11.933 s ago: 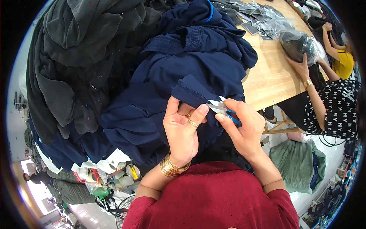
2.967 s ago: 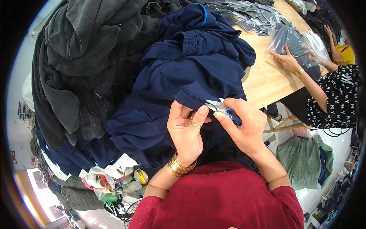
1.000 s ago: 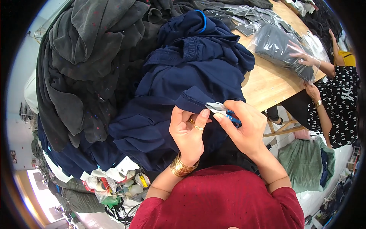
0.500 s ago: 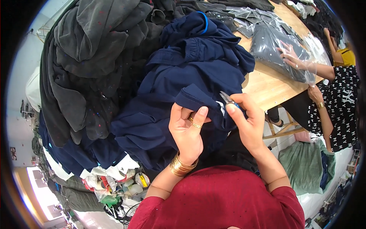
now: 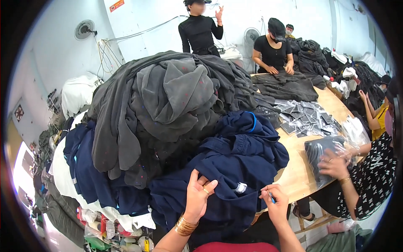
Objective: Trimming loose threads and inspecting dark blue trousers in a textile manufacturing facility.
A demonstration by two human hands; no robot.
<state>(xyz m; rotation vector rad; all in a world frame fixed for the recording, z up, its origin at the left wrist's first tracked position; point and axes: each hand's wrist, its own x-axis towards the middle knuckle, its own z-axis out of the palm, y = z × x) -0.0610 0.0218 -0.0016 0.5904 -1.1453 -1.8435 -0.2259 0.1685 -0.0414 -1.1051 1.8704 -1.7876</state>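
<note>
Loosely bunched at the near side of a dark grey heap of cloth [image 5: 168, 101], a navy garment [image 5: 256, 166] lies rumpled in soft, overlapping folds, its deep blue fabric plain and matte. A gathered elastic band [image 5: 241, 145] runs across it, a thin bright blue trim [image 5: 253, 122] curves along the part beside the heap, and a small white label [image 5: 240, 187] shows farther out from the heap. In front of the heap, a person wearing a dark red top [image 5: 237, 247] has both hands at the garment. The left hand [image 5: 196, 199], with gold rings and a stack of gold bangles [image 5: 183, 227] at the wrist, has its fingers clamped on a fold of the navy cloth. The right hand [image 5: 277, 203], off to the right of the heap, has its fingertips together and its fingers closed around blue-handled snips [image 5: 272, 198], mostly hidden; whether the fingertips touch the cloth cannot be told. Right of the heap, a wooden desk [image 5: 294, 164] bears clear-wrapped packs [image 5: 308, 117]; farther right, a co-worker [image 5: 373, 172] in a patterned top holds a blurred hand at a bagged dark garment [image 5: 315, 153]. Behind the heap, a person in black [image 5: 199, 33] raises a hand.
</note>
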